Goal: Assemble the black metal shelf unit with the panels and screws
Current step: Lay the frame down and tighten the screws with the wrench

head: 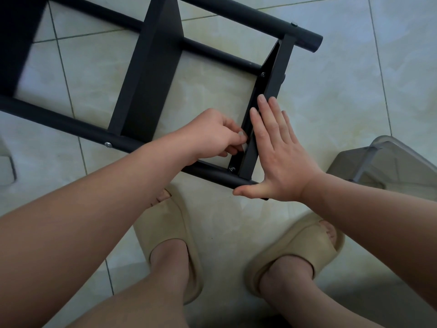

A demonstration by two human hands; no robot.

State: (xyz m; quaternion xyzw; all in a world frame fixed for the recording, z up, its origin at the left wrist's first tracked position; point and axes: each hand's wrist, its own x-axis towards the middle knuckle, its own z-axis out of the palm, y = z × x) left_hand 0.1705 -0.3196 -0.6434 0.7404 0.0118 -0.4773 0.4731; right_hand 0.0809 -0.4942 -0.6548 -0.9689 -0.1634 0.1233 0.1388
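The black metal shelf unit (151,74) lies on its side on the tiled floor, its round posts running left to right. The end panel (272,91) stands on edge between two posts, with screws at its far corner (262,74) and near corner (232,169). My right hand (276,152) lies flat with straight fingers against the panel's outer face, its thumb along the near post. My left hand (217,133) has its fingers curled and pinches something small and pale (243,140) against the panel's inner side; what it is I cannot make out.
A second shelf panel (151,67) crosses the frame at the middle. A translucent grey plastic container (390,162) sits on the floor to the right. My feet in beige slippers (172,237) stand just below the frame. A grey object (6,164) shows at the left edge.
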